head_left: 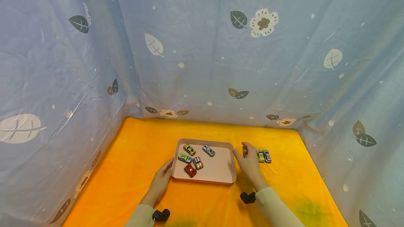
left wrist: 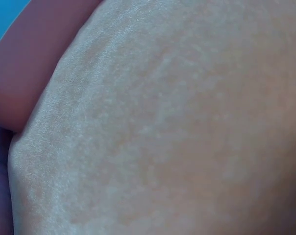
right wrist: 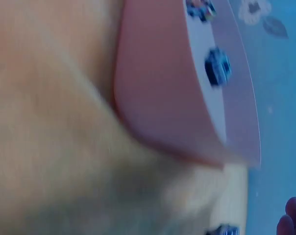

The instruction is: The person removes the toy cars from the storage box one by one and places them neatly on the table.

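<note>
L hand [head_left: 160, 181] at tray edge [head_left: 177, 151] (rm. inside, R of cars [head_left: 197, 163]).

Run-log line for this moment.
left hand: at left wall of pink tray | right hand: near reddish toy car | in tray: five toy cars | right of tray, also: yellow toy car, grey toy car
</note>
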Motion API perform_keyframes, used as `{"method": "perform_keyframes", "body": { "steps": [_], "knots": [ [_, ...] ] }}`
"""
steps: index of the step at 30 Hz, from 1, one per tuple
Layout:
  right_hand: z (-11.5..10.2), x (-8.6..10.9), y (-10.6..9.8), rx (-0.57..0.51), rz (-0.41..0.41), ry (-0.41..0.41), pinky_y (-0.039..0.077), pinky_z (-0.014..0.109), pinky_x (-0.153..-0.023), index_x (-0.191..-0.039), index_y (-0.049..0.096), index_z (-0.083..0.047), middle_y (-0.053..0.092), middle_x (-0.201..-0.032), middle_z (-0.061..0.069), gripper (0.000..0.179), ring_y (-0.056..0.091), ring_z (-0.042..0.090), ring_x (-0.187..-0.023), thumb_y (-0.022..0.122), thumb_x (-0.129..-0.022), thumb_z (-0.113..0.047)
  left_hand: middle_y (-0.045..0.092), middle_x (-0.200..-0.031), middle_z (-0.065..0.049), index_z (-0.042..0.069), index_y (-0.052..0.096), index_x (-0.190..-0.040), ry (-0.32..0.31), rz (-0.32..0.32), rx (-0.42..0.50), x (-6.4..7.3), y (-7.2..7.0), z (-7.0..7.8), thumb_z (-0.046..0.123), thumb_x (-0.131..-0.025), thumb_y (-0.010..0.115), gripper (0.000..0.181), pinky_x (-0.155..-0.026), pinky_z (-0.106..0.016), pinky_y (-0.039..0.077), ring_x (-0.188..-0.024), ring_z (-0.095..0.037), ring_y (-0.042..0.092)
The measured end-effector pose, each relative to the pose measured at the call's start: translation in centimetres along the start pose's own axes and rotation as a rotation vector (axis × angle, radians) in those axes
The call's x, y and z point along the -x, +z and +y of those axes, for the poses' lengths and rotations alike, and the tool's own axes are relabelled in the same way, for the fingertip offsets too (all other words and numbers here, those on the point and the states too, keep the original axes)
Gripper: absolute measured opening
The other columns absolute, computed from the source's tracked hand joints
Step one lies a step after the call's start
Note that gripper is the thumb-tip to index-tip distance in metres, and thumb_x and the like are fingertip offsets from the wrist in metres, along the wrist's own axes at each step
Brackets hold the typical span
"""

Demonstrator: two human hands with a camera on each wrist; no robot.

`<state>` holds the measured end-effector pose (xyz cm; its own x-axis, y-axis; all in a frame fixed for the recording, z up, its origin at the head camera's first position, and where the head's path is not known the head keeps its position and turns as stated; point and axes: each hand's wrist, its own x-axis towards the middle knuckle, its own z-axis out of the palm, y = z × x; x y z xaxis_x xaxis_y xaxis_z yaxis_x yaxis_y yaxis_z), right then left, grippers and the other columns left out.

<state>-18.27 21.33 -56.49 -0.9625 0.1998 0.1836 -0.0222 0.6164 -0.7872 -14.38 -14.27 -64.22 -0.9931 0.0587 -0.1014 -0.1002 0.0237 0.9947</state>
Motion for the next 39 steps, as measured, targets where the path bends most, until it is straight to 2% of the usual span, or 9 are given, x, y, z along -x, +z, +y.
{"method": "perform_keyframes", "body": {
  "steps": [5, 9, 14, 17, 21, 24, 32, 39],
  "knots": [
    [-1.3, 0.6, 2.0, -0.025, -0.066, -0.017, 0.049, 0.045, -0.085, -0.137, 0.049, -0.007, 0.056, -0.122, 0.016, 0.066, 0.053, 0.029, -0.102, 0.070, -0.087, -0.045, 0.040, -0.150, -0.009, 0.018, 0.041, -0.149, 0.000, -0.002, 0.007, -0.1, -0.1, -0.2, 0.017, -0.103, 0.047, 0.046, -0.112, -0.045, 0.029, -0.138, -0.027, 0.035],
    [-2.2, 1.1, 3.5, -0.066, -0.107, -0.033, 0.050, 0.043, -0.083, -0.136, 0.051, -0.009, 0.057, -0.120, 0.015, 0.064, 0.054, 0.027, -0.100, 0.071, -0.087, -0.044, 0.042, -0.149, -0.008, 0.019, 0.042, -0.148, -0.004, 0.001, 0.005, -0.2, -0.1, -0.2, 0.019, -0.103, 0.048, 0.046, -0.111, -0.044, 0.030, -0.137, -0.026, 0.036],
    [-3.2, 1.7, 5.5, -0.109, -0.141, -0.116, 0.050, 0.044, -0.083, -0.135, 0.052, -0.009, 0.054, -0.123, 0.014, 0.057, 0.053, 0.028, -0.101, 0.072, -0.088, -0.032, 0.043, -0.148, -0.007, 0.020, 0.042, -0.148, -0.006, 0.002, -0.002, -0.1, -0.1, -0.4, 0.020, -0.103, 0.049, 0.046, -0.111, -0.045, 0.031, -0.138, -0.026, 0.035],
    [-3.6, 2.1, 6.6, -0.102, -0.156, -0.153, 0.050, 0.043, -0.082, -0.134, 0.053, -0.007, 0.054, -0.121, 0.014, 0.056, 0.054, 0.028, -0.100, 0.073, -0.088, -0.031, 0.042, -0.149, -0.008, 0.019, 0.041, -0.149, -0.005, -0.007, 0.006, 0.0, -0.1, -0.4, 0.020, -0.103, 0.049, 0.046, -0.111, -0.046, 0.030, -0.138, -0.027, 0.035],
    [-4.1, 2.5, 7.9, -0.060, -0.194, -0.129, 0.051, 0.040, -0.078, -0.135, 0.054, -0.006, 0.060, -0.113, 0.014, 0.058, 0.056, 0.027, -0.095, 0.072, -0.088, -0.036, 0.043, -0.148, -0.006, 0.021, 0.042, -0.148, -0.003, -0.006, 0.008, 0.0, -0.1, -0.3, 0.020, -0.103, 0.049, 0.046, -0.111, -0.045, 0.031, -0.138, -0.026, 0.035],
    [-4.3, 2.7, 8.6, -0.060, -0.249, -0.106, 0.052, 0.040, -0.078, -0.137, 0.051, -0.006, 0.059, -0.113, 0.015, 0.059, 0.056, 0.026, -0.095, 0.071, -0.089, -0.032, 0.043, -0.148, -0.006, 0.021, 0.042, -0.148, 0.000, -0.001, 0.000, 0.0, -0.1, -0.2, 0.020, -0.103, 0.049, 0.046, -0.110, -0.045, 0.032, -0.138, -0.025, 0.035],
    [-4.6, 2.9, 9.9, -0.047, -0.419, -0.129, 0.051, 0.041, -0.080, -0.142, 0.046, -0.006, 0.058, -0.116, 0.015, 0.063, 0.056, 0.026, -0.098, 0.072, -0.089, -0.027, 0.042, -0.148, -0.009, 0.018, 0.041, -0.149, 0.013, -0.002, 0.000, -0.1, -0.1, -0.2, 0.019, -0.103, 0.049, 0.047, -0.110, -0.046, 0.031, -0.137, -0.028, 0.035],
    [-4.6, 2.9, 10.7, -0.009, -0.469, -0.107, 0.050, 0.040, -0.080, -0.140, 0.048, -0.005, 0.060, -0.110, 0.012, 0.059, 0.057, 0.022, -0.094, 0.071, -0.090, -0.025, 0.041, -0.149, -0.010, 0.018, 0.040, -0.149, 0.003, -0.024, 0.028, -0.1, -0.1, -0.3, 0.017, -0.104, 0.047, 0.046, -0.112, -0.045, 0.029, -0.137, -0.027, 0.036]
  ]
}}
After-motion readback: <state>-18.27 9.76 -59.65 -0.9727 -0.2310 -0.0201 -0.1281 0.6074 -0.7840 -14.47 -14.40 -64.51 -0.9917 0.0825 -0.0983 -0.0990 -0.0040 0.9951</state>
